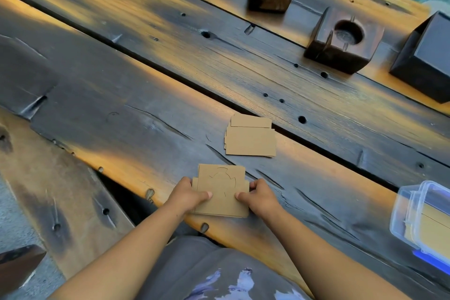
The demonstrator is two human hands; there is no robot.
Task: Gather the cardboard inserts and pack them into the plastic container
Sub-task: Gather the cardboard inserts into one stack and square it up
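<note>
Left hand (188,193) and right hand (259,196) pinch near stack (220,192) on desk (121,109), each grip closed on a side edge. Square edges first; second stack (250,140) lies beyond, container (401,214) far right

Left hand (188,193), right hand (259,196) pinching.

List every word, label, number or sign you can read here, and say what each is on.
None: no readable text appears anywhere.
Brown cardboard inserts held in both hands: only cut curved lines, no print.
Second stack of brown cardboard inserts: blank.
Clear plastic container with blue clip: no label visible.
Dark wooden blocks with round holes: unmarked.
</note>
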